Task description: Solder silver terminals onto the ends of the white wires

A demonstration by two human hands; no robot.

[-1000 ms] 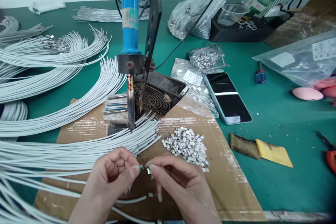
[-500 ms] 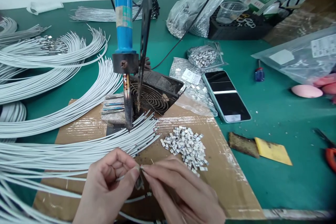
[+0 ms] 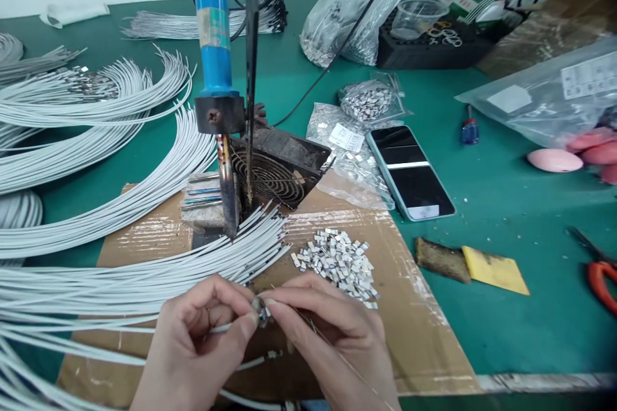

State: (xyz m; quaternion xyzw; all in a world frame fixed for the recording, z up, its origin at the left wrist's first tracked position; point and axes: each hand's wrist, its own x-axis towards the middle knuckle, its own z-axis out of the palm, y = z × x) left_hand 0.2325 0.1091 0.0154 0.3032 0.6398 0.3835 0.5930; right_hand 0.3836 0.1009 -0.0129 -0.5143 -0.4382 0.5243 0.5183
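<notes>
My left hand [image 3: 202, 334] is closed in a pinch near the end of a white cable [image 3: 220, 329]. Between the fingertips of both hands sits a small silvery piece [image 3: 263, 311], partly covered. My right hand [image 3: 332, 327] is closed at it with thumb and forefinger, and a thin wire [image 3: 354, 369], like solder wire, runs through that hand. Beyond the hands lies a fan of white cables [image 3: 216, 263] with dark ends. A pile of small white and metal pieces [image 3: 337, 263] rests on the cardboard [image 3: 414, 340]. Above the cables a blue-handled soldering iron [image 3: 212, 45] stands tip down.
Behind the iron is a dark fan [image 3: 274, 170]. A phone [image 3: 412, 173] lies near bags of small parts [image 3: 369, 101]. To the right are a dirty sponge [image 3: 441, 260], a yellow sponge [image 3: 496, 270] and red-handled scissors [image 3: 602, 282]. Coiled white cables [image 3: 72, 160] cover the left.
My right hand has turned and moved slightly up and left. The silvery piece between the fingertips shows more clearly now. The whole view has shifted a little.
</notes>
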